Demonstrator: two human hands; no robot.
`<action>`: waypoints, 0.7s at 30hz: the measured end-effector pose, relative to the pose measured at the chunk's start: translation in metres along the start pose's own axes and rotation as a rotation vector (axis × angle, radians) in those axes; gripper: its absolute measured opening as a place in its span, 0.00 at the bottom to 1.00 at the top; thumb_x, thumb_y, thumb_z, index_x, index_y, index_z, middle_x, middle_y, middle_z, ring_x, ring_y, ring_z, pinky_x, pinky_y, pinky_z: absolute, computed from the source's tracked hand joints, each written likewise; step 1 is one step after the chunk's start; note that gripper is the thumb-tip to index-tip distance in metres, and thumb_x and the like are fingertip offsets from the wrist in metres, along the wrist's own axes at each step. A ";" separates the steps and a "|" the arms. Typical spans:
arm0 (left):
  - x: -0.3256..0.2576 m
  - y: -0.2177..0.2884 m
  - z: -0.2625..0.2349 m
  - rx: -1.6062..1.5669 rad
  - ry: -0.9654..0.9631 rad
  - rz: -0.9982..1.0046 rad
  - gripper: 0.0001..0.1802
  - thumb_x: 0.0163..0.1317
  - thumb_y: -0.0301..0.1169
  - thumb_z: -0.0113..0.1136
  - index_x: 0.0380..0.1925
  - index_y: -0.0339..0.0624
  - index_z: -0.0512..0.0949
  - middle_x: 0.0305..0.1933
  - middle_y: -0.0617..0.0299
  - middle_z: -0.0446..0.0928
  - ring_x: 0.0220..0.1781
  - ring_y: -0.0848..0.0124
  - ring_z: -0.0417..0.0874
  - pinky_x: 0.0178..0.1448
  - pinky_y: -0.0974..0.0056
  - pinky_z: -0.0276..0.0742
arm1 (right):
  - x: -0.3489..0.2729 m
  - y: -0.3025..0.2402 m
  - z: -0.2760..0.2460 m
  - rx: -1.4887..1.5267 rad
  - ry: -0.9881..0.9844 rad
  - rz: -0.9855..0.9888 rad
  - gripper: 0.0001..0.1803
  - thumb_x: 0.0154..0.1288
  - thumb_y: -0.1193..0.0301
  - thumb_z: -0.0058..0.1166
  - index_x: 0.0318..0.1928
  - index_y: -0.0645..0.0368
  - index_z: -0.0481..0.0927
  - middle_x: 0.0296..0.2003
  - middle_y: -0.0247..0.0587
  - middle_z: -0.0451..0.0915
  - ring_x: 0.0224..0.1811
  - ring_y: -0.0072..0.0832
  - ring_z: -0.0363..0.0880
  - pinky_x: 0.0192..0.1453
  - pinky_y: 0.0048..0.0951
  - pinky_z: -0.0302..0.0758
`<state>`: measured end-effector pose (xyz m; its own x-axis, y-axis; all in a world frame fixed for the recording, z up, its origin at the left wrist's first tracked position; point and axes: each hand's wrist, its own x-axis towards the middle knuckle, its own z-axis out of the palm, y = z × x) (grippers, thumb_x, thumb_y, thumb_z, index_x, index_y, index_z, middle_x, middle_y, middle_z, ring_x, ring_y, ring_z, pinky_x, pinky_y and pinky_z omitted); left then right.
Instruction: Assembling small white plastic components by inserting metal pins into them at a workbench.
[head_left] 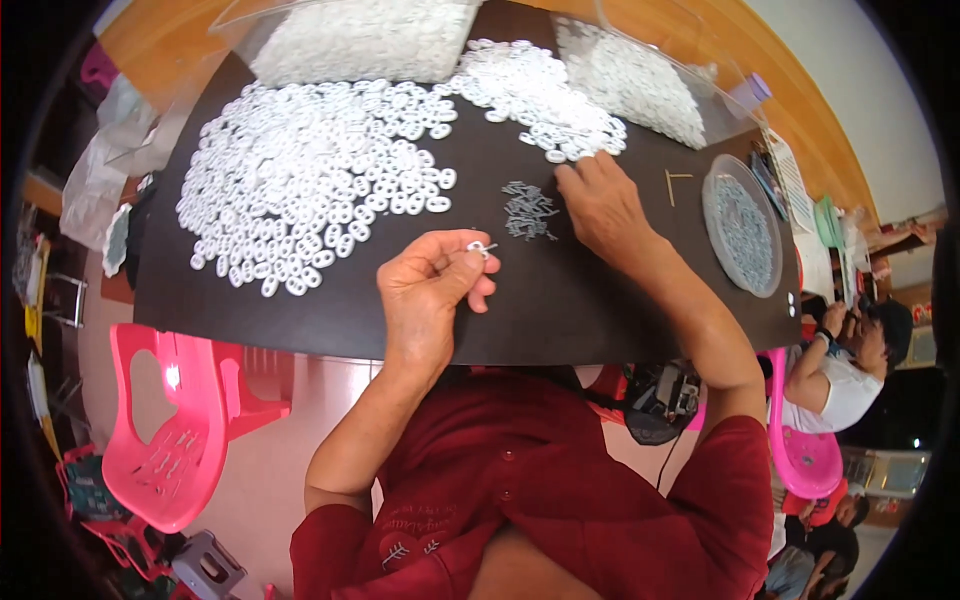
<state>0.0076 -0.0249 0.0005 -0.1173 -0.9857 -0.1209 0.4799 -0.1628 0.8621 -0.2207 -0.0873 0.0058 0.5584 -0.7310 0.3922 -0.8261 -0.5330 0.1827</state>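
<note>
My left hand is above the front middle of the dark table, pinching a small white plastic piece between thumb and fingers. A thin grey pin sticks out at that piece's right side. My right hand reaches forward, palm down, its fingertips at the near edge of a pile of white oval pieces. Its fingers look slightly apart; their undersides are hidden. Between the hands lies a small heap of grey pins. A larger spread of white two-holed ovals covers the table's left side.
Two clear bins of white pieces, one at the back left and one at the back right, stand on the table. A round tub of grey pins is at right. Pink chairs flank the table; another person sits at right.
</note>
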 end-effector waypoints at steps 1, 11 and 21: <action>-0.001 0.000 0.000 -0.017 -0.005 -0.015 0.07 0.59 0.20 0.56 0.37 0.28 0.77 0.29 0.52 0.80 0.22 0.75 0.77 0.24 0.74 0.72 | -0.001 0.001 -0.002 0.013 0.010 -0.013 0.07 0.52 0.78 0.52 0.35 0.61 0.74 0.27 0.44 0.69 0.34 0.41 0.69 0.37 0.38 0.67; -0.006 0.000 0.001 -0.058 -0.044 -0.017 0.08 0.60 0.20 0.55 0.39 0.28 0.77 0.29 0.53 0.79 0.23 0.75 0.77 0.25 0.74 0.72 | -0.008 -0.007 -0.023 0.470 0.063 0.334 0.05 0.55 0.73 0.58 0.27 0.61 0.77 0.22 0.39 0.76 0.24 0.31 0.73 0.28 0.29 0.70; -0.011 0.004 0.013 -0.011 -0.056 0.003 0.08 0.60 0.21 0.56 0.39 0.29 0.77 0.29 0.53 0.79 0.22 0.75 0.77 0.24 0.75 0.72 | 0.010 -0.050 -0.047 1.443 -0.206 0.867 0.07 0.59 0.70 0.56 0.34 0.61 0.80 0.23 0.33 0.78 0.22 0.14 0.71 0.24 0.14 0.64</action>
<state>-0.0002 -0.0141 0.0121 -0.1637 -0.9824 -0.0902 0.4897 -0.1603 0.8570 -0.1777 -0.0475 0.0432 0.1083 -0.9721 -0.2083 -0.2002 0.1839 -0.9623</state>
